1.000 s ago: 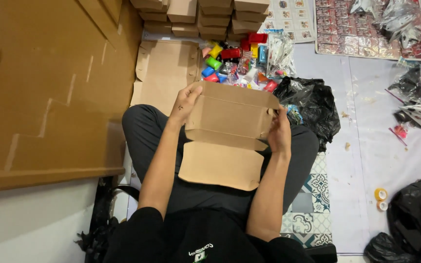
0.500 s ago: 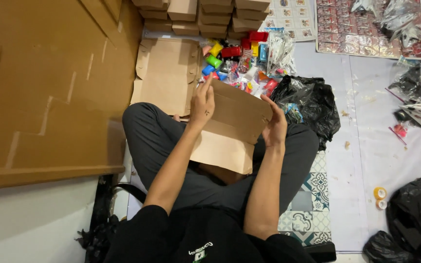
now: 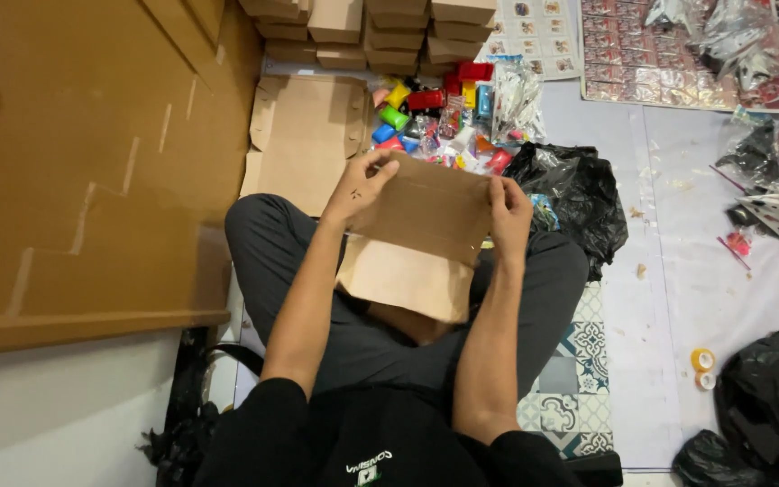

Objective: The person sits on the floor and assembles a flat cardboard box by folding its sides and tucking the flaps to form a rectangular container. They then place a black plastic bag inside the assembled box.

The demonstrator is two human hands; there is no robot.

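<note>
Person sits cross-legged on the floor, both hands up on a flat brown cardboard box blank [image 3: 421, 234] held over the lap. Left hand [image 3: 364, 185] grips the blank's upper left corner, fingers curled over the top edge, thumb side on the face. Right hand [image 3: 508, 209] closed on the upper right edge, fingers wrapped around it. Blank is partly folded: upper panel tilted toward the camera, lower flap hanging down over the dark trousers [image 3: 272, 248]. Just beyond the blank, another unfolded cardboard sheet [image 3: 308, 135] lies flat on the floor, near the left knee. Behind it, a pile of small colourful toy pieces [image 3: 435, 117], red, green, yellow, blue, some in clear bags. Black plastic bag [image 3: 574, 194] sits right of the pile, touching the right knee area. Stacks of folded brown boxes [image 3: 362, 27] along the far edge of the floor. Large brown cardboard panels [image 3: 83, 162] fill the left side. Two small tape rolls [image 3: 703, 368] on the pale floor sheet at right, near another black bag [image 3: 759, 406] at the lower right corner. Patterned tile mat [image 3: 570, 361] under the right leg.
</note>
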